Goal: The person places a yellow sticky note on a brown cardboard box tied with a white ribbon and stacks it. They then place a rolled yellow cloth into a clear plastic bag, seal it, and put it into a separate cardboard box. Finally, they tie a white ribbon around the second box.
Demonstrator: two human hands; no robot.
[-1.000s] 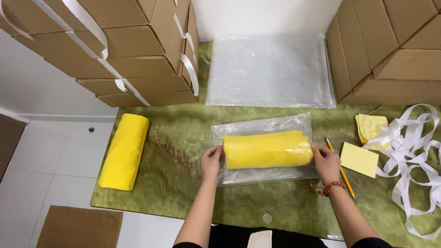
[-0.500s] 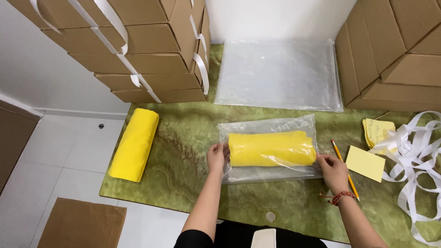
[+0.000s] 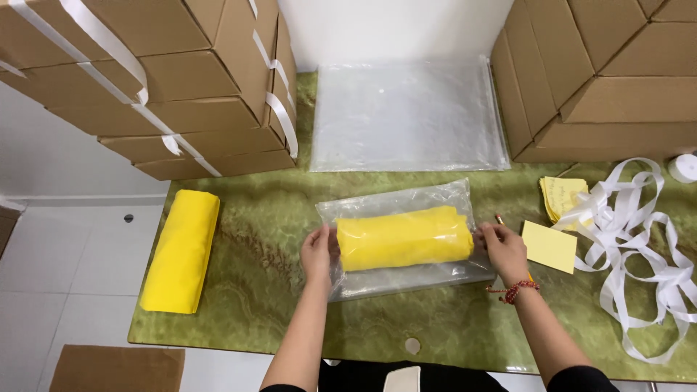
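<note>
1. Hands unchanged: left hand and right hand still pinching opposite ends of clear plastic bag.
2. Yellow cloth roll inside, mid green table.
3. Bagging apparently nearly complete.

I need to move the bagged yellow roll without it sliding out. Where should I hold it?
Grip the bagged yellow roll at its two short ends, from left and right, where the left hand and right hand sit; it lies lengthwise across the table.

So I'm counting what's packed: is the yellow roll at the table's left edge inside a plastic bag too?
No, the yellow roll at the left edge lies bare on the green table.
</note>
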